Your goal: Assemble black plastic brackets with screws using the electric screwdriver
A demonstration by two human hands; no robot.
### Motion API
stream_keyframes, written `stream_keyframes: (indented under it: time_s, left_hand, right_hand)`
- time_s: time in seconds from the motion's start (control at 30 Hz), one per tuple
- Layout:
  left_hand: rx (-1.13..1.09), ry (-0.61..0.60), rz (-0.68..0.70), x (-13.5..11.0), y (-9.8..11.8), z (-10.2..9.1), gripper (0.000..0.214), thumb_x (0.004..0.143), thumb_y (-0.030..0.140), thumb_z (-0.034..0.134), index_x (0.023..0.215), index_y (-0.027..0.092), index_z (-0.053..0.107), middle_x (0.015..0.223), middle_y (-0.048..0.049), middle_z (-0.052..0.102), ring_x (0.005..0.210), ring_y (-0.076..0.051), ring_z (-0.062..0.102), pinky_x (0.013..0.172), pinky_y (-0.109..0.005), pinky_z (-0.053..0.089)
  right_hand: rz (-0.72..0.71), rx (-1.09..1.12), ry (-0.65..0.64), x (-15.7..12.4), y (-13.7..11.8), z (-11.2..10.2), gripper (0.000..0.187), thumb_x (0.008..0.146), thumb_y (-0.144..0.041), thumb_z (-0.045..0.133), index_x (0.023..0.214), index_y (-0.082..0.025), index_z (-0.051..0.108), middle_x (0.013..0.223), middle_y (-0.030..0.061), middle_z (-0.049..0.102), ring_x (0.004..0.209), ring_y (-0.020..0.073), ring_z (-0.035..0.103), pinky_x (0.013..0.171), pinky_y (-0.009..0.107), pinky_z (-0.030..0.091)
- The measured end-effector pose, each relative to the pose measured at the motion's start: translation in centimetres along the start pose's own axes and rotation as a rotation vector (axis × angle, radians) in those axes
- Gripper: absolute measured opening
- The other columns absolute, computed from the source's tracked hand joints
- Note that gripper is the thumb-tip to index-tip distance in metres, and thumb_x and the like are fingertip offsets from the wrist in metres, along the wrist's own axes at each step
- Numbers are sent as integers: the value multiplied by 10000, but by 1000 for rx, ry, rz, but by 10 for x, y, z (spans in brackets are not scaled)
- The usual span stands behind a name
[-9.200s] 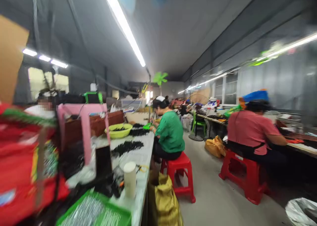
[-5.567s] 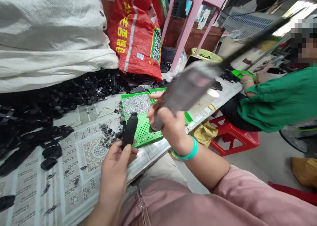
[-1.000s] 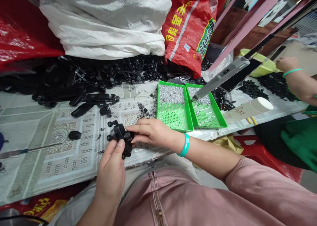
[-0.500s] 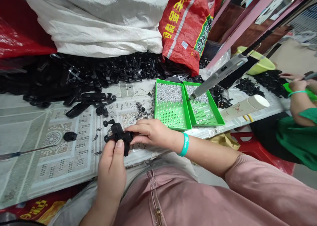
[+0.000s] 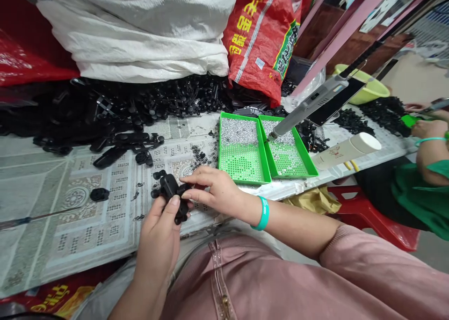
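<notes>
Right now, your left hand holds a black plastic part with round knobs, up over the near edge of the desk. Your right hand pinches the right side of that part with thumb and fingers. To the right sit two green trays, a left tray and a right tray, with tiny silvery bits at their far ends. A gray power screwdriver slants down to where they meet. A big black pile lies on the far left.
</notes>
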State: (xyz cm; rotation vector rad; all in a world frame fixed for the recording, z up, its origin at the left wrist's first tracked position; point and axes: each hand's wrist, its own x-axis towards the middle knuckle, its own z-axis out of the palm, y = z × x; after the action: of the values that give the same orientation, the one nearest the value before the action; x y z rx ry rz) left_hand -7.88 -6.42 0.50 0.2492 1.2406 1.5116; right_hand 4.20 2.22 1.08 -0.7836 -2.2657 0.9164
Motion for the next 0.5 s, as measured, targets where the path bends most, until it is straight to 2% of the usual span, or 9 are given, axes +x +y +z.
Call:
stream_keyframes:
  time_s: [0.13, 0.33, 0.4, 0.5]
  left_hand:
    - [-101, -20, -91, 1, 4, -1, 281, 694, 288, 722, 946, 169, 691, 892, -48, 670, 786, -184, 607, 719, -328, 523]
    - [-72, 46, -42, 0, 3, 1, 275, 690, 282, 727, 936, 165, 687, 929, -58, 672, 926, -220, 596, 794, -342, 506]
    - [-14, 44, -4, -1, 0, -1, 268, 715, 305, 709, 951, 180, 681, 944, -50, 667, 949, -219, 586, 822, -345, 491]
    - [145, 41, 161, -2, -8, -4, 242, 751, 355, 674, 937, 201, 679, 950, -37, 657, 946, -210, 574, 847, -336, 470]
  right_hand:
    - [-59, -13, -30, 2, 2, -4, 354, 813, -352, 631, 1091, -134, 653, 907, 72, 648, 821, 132, 612, 757, 257, 506]
    - [-199, -45, -37, 10, 3, -10, 273, 783, -315, 667, 959, -106, 672, 893, 76, 683, 858, 141, 625, 776, 256, 516]
    - [-252, -67, -18, 10, 3, -9, 277, 789, -321, 658, 967, -109, 674, 901, 78, 679, 855, 136, 627, 765, 247, 521]
    - [-237, -47, 65, 6, 3, -3, 289, 776, -342, 667, 951, -112, 688, 867, 75, 679, 810, 129, 636, 734, 238, 528]
